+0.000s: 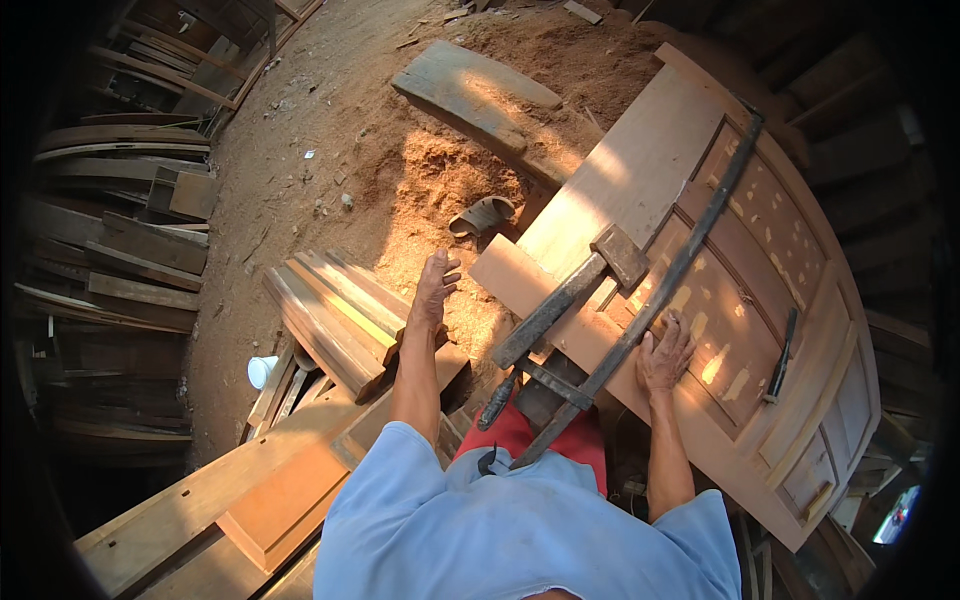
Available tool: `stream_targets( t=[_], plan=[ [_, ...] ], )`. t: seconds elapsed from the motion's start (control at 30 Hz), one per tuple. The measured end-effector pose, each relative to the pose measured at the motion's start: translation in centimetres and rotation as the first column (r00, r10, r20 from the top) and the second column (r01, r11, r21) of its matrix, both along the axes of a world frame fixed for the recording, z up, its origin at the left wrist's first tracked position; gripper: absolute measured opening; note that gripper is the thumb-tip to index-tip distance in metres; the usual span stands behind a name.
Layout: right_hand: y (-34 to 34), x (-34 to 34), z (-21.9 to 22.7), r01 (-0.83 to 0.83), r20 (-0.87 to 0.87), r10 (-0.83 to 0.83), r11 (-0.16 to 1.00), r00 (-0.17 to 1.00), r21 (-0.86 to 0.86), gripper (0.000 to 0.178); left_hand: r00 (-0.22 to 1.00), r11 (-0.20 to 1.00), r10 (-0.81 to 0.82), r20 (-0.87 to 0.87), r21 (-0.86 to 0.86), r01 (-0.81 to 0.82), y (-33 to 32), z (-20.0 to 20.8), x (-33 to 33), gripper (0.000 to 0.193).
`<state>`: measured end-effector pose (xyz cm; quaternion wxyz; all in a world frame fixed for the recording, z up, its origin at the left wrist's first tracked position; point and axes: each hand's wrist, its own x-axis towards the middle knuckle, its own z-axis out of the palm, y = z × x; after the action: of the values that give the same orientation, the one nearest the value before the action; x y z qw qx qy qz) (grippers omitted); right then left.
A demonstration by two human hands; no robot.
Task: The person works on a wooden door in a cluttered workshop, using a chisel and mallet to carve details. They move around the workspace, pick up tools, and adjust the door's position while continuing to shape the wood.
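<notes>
At one o'clock, the door (742, 300) looks assembled, but its pale patches (715, 365) seem unfinished and the clamp (692, 251) isn't off yet. The right hand (667, 354) rests there, seemingly gripping nothing; the left hand (435, 288), at eleven, is empty, fingers loose.

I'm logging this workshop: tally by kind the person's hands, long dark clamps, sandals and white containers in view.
Hands, left hand and right hand: 2
Long dark clamp: 1
Sandal: 1
White container: 1
Total: 5
</notes>
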<state>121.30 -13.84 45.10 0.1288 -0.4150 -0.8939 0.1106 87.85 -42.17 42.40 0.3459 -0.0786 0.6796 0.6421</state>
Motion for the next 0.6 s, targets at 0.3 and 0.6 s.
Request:
stream_targets(
  t=[0.3,0.6],
  plan=[
    [-0.6,-0.5,-0.4,0.021,0.010,-0.021,0.999,1.000,0.035,0.049,0.290,0.319,-0.938,-0.188,-0.795,0.516,15.3,3.3,-3.6,0.068],
    [-1.2,0.1,-2.2,0.104,0.064,-0.106,0.994,0.992,0.047,0.048,0.149,0.674,-0.735,-0.661,-0.689,0.265,14.3,-1.1,-2.7,0.056]
  ],
)
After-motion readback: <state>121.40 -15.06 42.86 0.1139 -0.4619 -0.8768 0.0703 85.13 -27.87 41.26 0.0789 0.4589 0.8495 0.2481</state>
